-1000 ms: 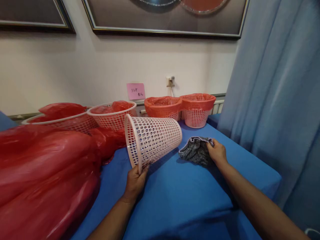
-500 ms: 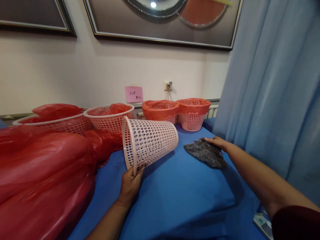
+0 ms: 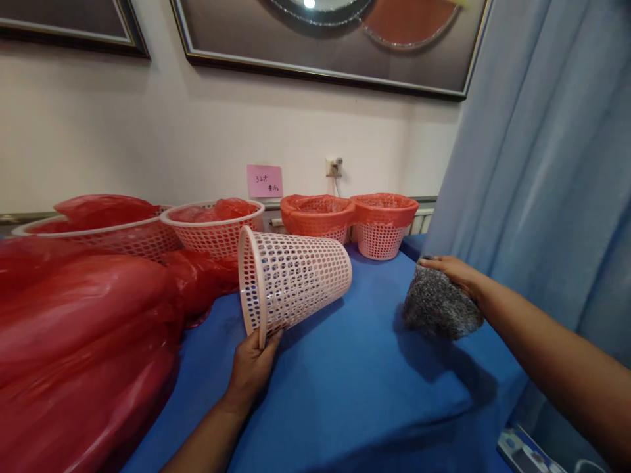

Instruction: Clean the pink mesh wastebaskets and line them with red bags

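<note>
A pale pink perforated wastebasket lies on its side on the blue-covered surface, its mouth facing left. My left hand grips the lower part of its rim, thumb outside. Off to the right, my right hand is closed on the upper edge of a dark grey, speckled cloth. The cloth hangs slightly above the surface and casts a shadow below it. Some fingers of the right hand are hidden behind the cloth.
Red plastic bags cover the left side. Behind stand a wide basket and another basket holding red plastic, plus two baskets with red liners. A blue curtain hangs at right; a pink note is on the wall.
My right hand has lifted the grey cloth off the surface and moved it right, toward the curtain. My left hand still grips the wastebasket, which has barely moved.
</note>
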A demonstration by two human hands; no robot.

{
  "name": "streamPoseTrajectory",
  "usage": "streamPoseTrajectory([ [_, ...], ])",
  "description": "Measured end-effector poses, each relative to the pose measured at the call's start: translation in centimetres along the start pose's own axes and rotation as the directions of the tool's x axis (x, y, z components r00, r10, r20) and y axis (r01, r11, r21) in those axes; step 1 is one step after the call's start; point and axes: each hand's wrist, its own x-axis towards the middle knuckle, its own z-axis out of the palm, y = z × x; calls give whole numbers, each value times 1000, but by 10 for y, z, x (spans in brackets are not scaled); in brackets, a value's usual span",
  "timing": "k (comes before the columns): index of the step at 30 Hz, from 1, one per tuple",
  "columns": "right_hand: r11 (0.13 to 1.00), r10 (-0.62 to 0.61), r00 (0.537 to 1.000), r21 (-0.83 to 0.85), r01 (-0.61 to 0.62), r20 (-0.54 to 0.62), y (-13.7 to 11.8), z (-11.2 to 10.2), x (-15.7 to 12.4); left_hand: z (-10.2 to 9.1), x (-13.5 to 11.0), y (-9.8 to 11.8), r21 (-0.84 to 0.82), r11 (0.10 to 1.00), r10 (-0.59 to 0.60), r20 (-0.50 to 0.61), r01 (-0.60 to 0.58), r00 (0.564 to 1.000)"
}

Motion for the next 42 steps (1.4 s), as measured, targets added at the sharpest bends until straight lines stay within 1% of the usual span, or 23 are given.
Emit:
streamPoseTrajectory([
  [3,990,39,999,-136,-34,36,-5,20,4,1,0,2,4,1000,-3,-15,3,1000],
  [6,970,24,998,-239,-35,-51,7,52,11,1,0,4,12,1000,-15,-24,15,1000],
  [8,957,-39,990,-290,-1,-133,20,74,12,1,0,5,13,1000,-14,-24,15,1000],
  [9,944,-97,981,-327,38,-166,27,83,10,0,0,5,12,1000,-9,-18,9,1000],
  [10,915,-185,967,-389,104,-178,34,91,7,0,-1,5,12,1000,-3,-13,3,1000],
  [11,858,-297,943,-475,193,-152,41,96,3,0,-1,4,13,1000,1,-10,-1,1000],
  [12,767,-411,908,-571,292,-88,48,100,-1,0,-1,4,16,1000,3,-10,-3,1000],
  [13,649,-505,863,-656,385,8,54,101,-5,0,-2,3,18,1000,2,-13,-2,1000],
  [14,520,-563,817,-716,465,121,60,101,-8,1,-2,3,21,1000,0,-13,1,1000],
  [15,410,-579,781,-744,527,233,64,99,-9,1,-2,3,22,1000,-2,-15,2,1000],
  [16,342,-561,762,-747,570,324,67,95,-9,1,-2,4,22,1000,-2,-14,2,1000],
  [18,283,-475,752,-730,622,457,67,87,-6,1,-2,6,20,1000,-2,-9,2,1000],
  [20,275,-368,751,-707,652,549,61,80,2,1,-2,8,15,1000,-1,-7,1,1000],
  [22,274,-285,744,-692,668,605,51,79,10,1,-2,9,10,1000,6,-5,-6,1000],
  [25,249,-218,721,-677,693,658,35,90,17,1,-3,10,15,1000,18,-8,-18,1000],
  [28,169,-135,722,-702,692,679,24,108,15,1,-3,9,24,1000,14,-13,-14,1000],
  [30,110,-87,731,-723,682,676,21,115,11,1,-3,8,22,1000,7,-16,-7,1000],
  [32,81,-92,747,-743,664,658,18,114,7,0,-4,7,19,1000,-2,-13,2,1000],
  [34,74,-157,775,-775,627,612,15,106,3,-1,-4,7,18,1000,-4,-2,4,1000],
  [36,79,-249,820,-833,548,516,17,97,-4,-1,-4,7,15,1000,3,11,-3,1000],
  [38,95,-321,858,-887,451,401,25,94,-16,-1,-4,7,12,1000,10,12,-11,1000],
  [40,128,-358,871,-906,403,336,42,100,-30,0,-5,7,8,1000,13,4,-13,1000],
  [42,198,-351,870,-880,431,347,60,110,-43,1,-5,6,7,1000,13,3,-13,1000],
])
